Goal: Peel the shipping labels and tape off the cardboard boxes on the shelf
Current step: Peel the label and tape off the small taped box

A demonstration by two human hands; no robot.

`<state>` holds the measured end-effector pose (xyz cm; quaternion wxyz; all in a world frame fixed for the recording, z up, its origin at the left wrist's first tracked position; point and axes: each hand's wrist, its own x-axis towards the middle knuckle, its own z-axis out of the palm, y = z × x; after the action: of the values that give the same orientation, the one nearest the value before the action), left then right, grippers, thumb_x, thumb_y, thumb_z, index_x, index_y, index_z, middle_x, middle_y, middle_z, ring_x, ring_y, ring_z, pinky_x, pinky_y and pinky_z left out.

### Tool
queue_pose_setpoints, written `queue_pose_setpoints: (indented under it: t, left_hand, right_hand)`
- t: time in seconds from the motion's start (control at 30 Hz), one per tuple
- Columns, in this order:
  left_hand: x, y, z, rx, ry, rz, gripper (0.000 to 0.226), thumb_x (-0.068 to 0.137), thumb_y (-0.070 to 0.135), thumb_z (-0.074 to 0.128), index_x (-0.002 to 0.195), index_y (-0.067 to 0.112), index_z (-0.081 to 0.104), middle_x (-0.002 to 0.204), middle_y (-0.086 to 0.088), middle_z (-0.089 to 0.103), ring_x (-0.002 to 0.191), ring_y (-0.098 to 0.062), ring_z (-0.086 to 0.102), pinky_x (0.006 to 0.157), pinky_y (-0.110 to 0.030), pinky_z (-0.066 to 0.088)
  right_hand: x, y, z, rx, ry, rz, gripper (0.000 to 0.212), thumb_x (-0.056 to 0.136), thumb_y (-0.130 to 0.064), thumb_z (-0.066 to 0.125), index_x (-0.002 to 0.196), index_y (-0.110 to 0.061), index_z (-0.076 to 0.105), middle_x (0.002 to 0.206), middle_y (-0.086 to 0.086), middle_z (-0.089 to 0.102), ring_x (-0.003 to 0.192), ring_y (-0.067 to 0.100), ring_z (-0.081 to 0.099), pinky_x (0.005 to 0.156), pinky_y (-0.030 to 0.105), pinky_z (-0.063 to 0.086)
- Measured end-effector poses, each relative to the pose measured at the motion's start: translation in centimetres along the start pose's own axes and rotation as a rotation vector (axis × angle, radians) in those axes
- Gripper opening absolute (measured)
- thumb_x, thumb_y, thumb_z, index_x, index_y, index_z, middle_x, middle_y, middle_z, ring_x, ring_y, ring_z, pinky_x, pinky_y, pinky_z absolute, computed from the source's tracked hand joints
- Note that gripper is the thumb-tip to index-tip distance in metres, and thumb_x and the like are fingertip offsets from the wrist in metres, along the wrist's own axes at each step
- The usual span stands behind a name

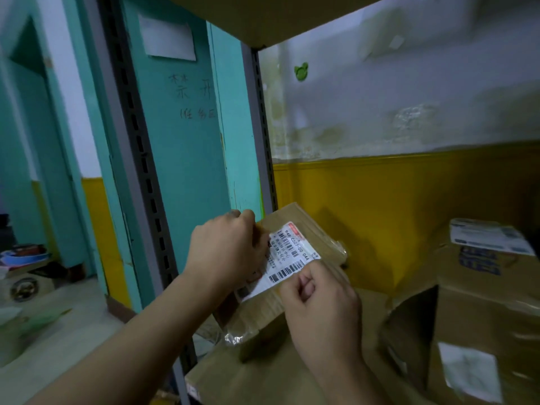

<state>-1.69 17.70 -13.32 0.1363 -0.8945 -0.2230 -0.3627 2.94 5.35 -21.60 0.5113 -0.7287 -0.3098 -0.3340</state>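
Location of work: the near-left corner of the brown shelf board point(263, 381), just right of the grey slotted steel upright point(137, 159).

The small brown cardboard box point(309, 222) stands tilted at this corner, its labelled face turned up toward the camera. The white rectangular shipping label point(292, 258), printed with black barcodes, lies across that face.

The left hand point(225, 252) is closed. Its fingers curl over the left edge of the box and grip it, and its knuckles cover the left end of the label. The right hand point(321, 305) is also closed. Thumb and forefinger pinch the near right edge of the label, and the other fingers are curled into the palm. Whether that edge has lifted off the cardboard cannot be told.

Crumpled clear tape point(236, 337) hangs from the near lower corner of the box.

To the right, apart from the small box, stands a large brown cardboard box with blue print point(482, 302). It carries a white-and-blue label point(491, 235) on top and a plain white label point(467, 372) on its near face.

Behind the shelf is a wall painted white above and yellow below point(394, 200), with a small green sticker point(301, 71) on it. Left of the upright is a teal door point(181, 141) bearing handwritten marks.
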Motion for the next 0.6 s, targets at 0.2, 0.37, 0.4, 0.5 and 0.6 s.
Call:
queue_pose_setpoints:
  t: [0.2, 0.37, 0.4, 0.5, 0.6]
  left_hand:
    - [0.2, 0.4, 0.6, 0.085, -0.156, 0.05, 0.023, 0.102, 0.032, 0.039, 0.085, 0.018, 0.046, 0.079, 0.001, 0.051, 0.076, -0.028, 0.058, 0.062, -0.033, 0.04]
    - [1.1, -1.2, 1.0, -0.268, -0.274, -0.242, 0.031, 0.099, 0.028, 0.047, 0.084, 0.006, 0.062, 0.082, -0.011, 0.065, 0.076, -0.028, 0.062, 0.069, -0.034, 0.053]
    - [1.1, -1.3, 1.2, -0.309, -0.288, -0.273, 0.032, 0.099, 0.027, 0.048, 0.083, 0.004, 0.063, 0.081, -0.013, 0.065, 0.075, -0.027, 0.061, 0.064, -0.032, 0.05]
    - [0.3, -1.7, 1.6, -0.368, -0.32, -0.35, 0.036, 0.101, 0.026, 0.046, 0.074, 0.006, 0.057, 0.073, -0.009, 0.059, 0.065, -0.018, 0.053, 0.051, -0.026, 0.035]
    - [-0.7, -2.1, 2.0, -0.383, -0.339, -0.392, 0.035, 0.102, 0.024, 0.045, 0.071, 0.011, 0.052, 0.073, -0.004, 0.055, 0.066, -0.015, 0.05, 0.053, -0.028, 0.033]
  right_hand:
    - [0.3, 0.2, -0.7, -0.021, -0.047, 0.097, 0.047, 0.077, -0.02, 0.068, 0.057, -0.027, 0.026, 0.057, -0.015, 0.028, 0.056, -0.001, 0.031, 0.043, 0.011, 0.018]
    - [1.8, 0.6, -2.5, -0.099, -0.168, 0.213, 0.036, 0.091, -0.027, 0.058, 0.062, -0.022, 0.037, 0.062, -0.009, 0.044, 0.054, 0.003, 0.036, 0.047, 0.014, 0.035]
    - [2.2, 0.6, -2.9, -0.117, -0.206, 0.23, 0.035, 0.092, -0.028, 0.057, 0.063, -0.021, 0.039, 0.062, -0.008, 0.046, 0.051, 0.002, 0.037, 0.049, 0.01, 0.037]
    - [3.0, 0.6, -3.2, -0.194, -0.281, 0.205, 0.026, 0.092, -0.03, 0.057, 0.071, -0.02, 0.045, 0.07, -0.006, 0.052, 0.056, 0.005, 0.041, 0.041, 0.017, 0.027]
    - [3.6, 0.6, -3.4, -0.2, -0.347, 0.07, 0.01, 0.09, -0.027, 0.059, 0.098, -0.026, 0.054, 0.102, -0.008, 0.049, 0.09, 0.012, 0.046, 0.066, 0.024, 0.034]
